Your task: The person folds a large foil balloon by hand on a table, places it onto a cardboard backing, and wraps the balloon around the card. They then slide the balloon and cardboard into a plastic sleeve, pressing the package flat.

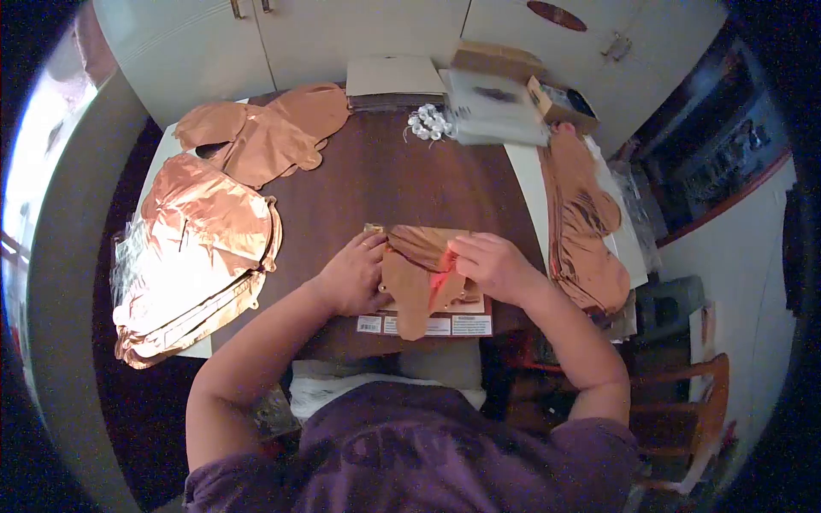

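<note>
A folded copper-coloured foil balloon (pixel 405 286) lies at the front of the table, over a flat printed card (pixel 472 325) with white label panels. My left hand (pixel 352 275) is closed on the balloon's left edge, fingers bent over its upper corner. With fingers pinched together, my right hand (pixel 494 267) grips its upper right part. A shiny pinkish-red fold (pixel 440 279) shows just beside my right fingertips. One rounded lobe of the foil hangs down over the label panels.
Flat foil balloons lie in a pile (pixel 201 227) at the left and a stack (pixel 581 222) at the right. Toward the back are coiled white ribbons (pixel 428 123), clear plastic bags (pixel 496 107) and a small open box (pixel 562 103). A wooden chair (pixel 684 410) stands lower right.
</note>
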`<state>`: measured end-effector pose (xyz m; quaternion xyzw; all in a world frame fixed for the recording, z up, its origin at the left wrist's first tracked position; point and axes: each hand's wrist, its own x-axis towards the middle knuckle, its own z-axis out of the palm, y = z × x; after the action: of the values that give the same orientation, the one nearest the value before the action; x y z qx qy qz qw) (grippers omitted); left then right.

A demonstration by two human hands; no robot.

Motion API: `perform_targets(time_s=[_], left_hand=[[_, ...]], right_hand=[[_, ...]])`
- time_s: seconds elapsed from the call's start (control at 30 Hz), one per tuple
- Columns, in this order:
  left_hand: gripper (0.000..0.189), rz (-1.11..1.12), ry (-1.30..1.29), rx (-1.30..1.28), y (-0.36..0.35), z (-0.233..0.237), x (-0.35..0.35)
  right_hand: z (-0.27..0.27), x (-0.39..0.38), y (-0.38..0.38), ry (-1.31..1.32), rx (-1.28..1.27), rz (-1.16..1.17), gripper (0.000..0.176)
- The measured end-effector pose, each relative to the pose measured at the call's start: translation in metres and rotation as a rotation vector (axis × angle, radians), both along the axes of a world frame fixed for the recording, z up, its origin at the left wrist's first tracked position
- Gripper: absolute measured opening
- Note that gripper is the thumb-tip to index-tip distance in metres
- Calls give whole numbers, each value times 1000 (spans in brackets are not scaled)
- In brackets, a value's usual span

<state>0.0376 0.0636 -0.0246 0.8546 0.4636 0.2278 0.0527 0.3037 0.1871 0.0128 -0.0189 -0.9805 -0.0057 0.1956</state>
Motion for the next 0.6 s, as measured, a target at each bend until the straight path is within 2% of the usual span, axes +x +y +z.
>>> perform_targets(time_s=[0.03,0.13,0.23,0.33,0.37,0.43,0.53,0.6], left_hand=[[57,5,1,3,-1,2,1],[56,224,61,-371,-13,31,-12],[66,152,-199,21,-10,37,-18],[81,8,-16,-47,11,32,-2],[90,-32,159,-175,5,14,7],[89,43,204,-71,-11,5,19],[91,89,210,-61,-46,12,41],[93,70,190,-91,-67,19,55]], right_hand=[[0,1,2,3,16,8,10],[9,2,3,-106,-64,46,16],[5,7,10,-126,-8,102,30],[23,10,2,-290,-3,71,54],[36,16,-10,-349,-58,-42,62],[58,23,-51,-463,-179,-253,78],[54,39,-115,-405,-155,-308,66],[23,46,-148,-440,25,-414,59]])
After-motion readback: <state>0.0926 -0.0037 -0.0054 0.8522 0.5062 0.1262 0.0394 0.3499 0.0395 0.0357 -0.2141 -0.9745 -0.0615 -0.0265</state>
